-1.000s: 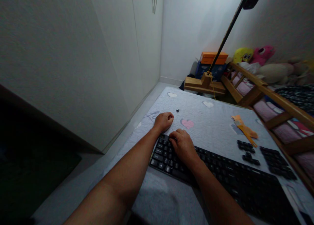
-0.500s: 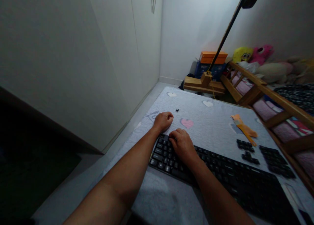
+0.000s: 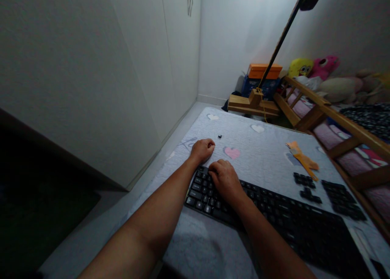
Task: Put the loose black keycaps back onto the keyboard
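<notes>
A black keyboard (image 3: 271, 212) lies at a slant on the cloth-covered surface. My left hand (image 3: 203, 150) rests on the cloth just past the keyboard's far left corner, its fingers curled closed; whatever is inside them is hidden. Over the top row near that same corner, my right hand (image 3: 224, 179) has its fingers bent down and pressed together on the keys. Its fingertips are mostly hidden, so I cannot see what they grip. A single small black keycap (image 3: 219, 136) sits on the cloth beyond my left hand.
Loose black keycaps (image 3: 343, 200) lie in groups at the right, with an orange-handled brush (image 3: 304, 165) and orange cloth (image 3: 310, 162) behind them. A white cabinet (image 3: 143, 68) stands on the left; a wooden bed rail (image 3: 347, 143) runs along the right.
Almost nothing differs. My right hand has shifted very slightly left over the top row; my left hand stays in place.
</notes>
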`<action>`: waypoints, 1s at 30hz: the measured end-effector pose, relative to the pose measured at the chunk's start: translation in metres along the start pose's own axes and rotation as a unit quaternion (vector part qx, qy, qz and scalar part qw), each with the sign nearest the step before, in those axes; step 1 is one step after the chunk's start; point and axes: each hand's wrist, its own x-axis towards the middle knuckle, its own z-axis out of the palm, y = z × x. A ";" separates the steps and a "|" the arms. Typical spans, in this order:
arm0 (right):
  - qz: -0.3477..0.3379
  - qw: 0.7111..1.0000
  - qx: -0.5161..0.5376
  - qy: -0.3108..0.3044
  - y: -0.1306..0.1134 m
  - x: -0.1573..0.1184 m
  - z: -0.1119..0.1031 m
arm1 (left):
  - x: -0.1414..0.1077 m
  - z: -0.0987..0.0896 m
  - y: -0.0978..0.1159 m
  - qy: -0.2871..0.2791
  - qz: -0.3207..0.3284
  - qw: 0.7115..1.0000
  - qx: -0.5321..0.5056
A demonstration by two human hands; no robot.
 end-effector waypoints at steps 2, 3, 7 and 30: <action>-0.001 1.000 -0.006 0.000 -0.001 0.000 -0.001 | 0.000 0.000 0.000 -0.002 -0.001 1.000 0.001; 0.000 1.000 -0.008 0.000 -0.001 -0.001 -0.001 | 0.000 0.000 0.000 -0.002 0.000 1.000 0.001; 0.006 1.000 -0.020 -0.001 0.000 -0.001 -0.003 | 0.000 0.001 -0.002 0.000 0.007 1.000 0.000; -0.003 1.000 0.007 0.008 0.000 -0.002 0.000 | 0.000 0.000 0.000 0.000 0.004 1.000 0.003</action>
